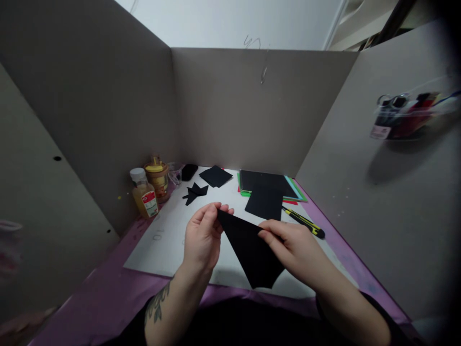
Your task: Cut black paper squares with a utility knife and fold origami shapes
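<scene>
Between my hands hangs a piece of folded black paper [248, 247], pointed at its left corner and notched along its lower edge. My left hand [205, 230] is closed, pinching that pointed corner between thumb and fingers. Along the upper edge, my right hand [288, 242] grips the paper with thumb and forefinger. The paper is held above a white board [165, 250]. Beyond my right hand lies a black square sheet [264, 202], and beside it a black-and-yellow utility knife [305, 222]. A black folded paper shape with several points [195, 192] rests beyond my left hand.
Black paper squares [216, 176] lie at the back, left of a stack of coloured sheets [266, 182]. A glue bottle [144, 194], a drink cup [157, 178] and a clear cup [175, 173] stand at the left. Grey partitions [262, 110] enclose the purple-covered table [97, 298].
</scene>
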The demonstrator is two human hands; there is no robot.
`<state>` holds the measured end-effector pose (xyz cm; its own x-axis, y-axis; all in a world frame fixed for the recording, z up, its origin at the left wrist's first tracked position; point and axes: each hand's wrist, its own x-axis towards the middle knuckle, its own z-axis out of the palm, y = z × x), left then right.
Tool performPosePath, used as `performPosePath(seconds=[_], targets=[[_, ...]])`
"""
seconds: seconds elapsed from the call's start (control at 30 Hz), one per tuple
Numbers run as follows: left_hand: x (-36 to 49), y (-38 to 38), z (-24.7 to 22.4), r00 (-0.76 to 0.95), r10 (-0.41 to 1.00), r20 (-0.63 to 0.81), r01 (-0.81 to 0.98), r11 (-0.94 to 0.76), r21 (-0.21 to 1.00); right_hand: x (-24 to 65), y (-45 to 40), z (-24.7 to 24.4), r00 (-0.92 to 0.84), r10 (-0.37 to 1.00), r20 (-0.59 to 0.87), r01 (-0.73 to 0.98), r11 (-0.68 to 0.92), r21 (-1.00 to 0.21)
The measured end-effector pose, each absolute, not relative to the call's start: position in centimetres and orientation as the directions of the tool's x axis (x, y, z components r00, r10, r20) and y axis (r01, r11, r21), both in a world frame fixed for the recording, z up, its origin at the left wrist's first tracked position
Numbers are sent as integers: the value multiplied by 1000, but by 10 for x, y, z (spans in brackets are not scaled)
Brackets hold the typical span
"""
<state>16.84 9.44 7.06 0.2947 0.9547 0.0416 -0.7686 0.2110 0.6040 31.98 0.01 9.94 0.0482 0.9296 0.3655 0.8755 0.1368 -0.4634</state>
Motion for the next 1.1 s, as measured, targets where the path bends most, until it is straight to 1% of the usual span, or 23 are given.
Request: performPosePath(seconds=[0.2,0.4,0.57,0.7,0.9,1.1], targets=[[167,98,71,336,942,14,-760,262,595,320,-1,98,51,927,371,884,130,-448],[167,100,71,310,951,5,-774,249,582,319,-1,98,35,918,394,888,152,-433],[169,97,68,332,941,65,-738,216,640,319,0,98,49,919,390,902,127,-413],[169,95,66,329,941,74,-711,195,676,319,-1,98,59,918,393,900,122,-419],[171,97,68,331,941,64,-724,210,657,319,-1,99,77,922,381,883,114,-455],[170,97,70,332,941,69,-736,213,643,319,0,99,74,915,396,886,122,-448]])
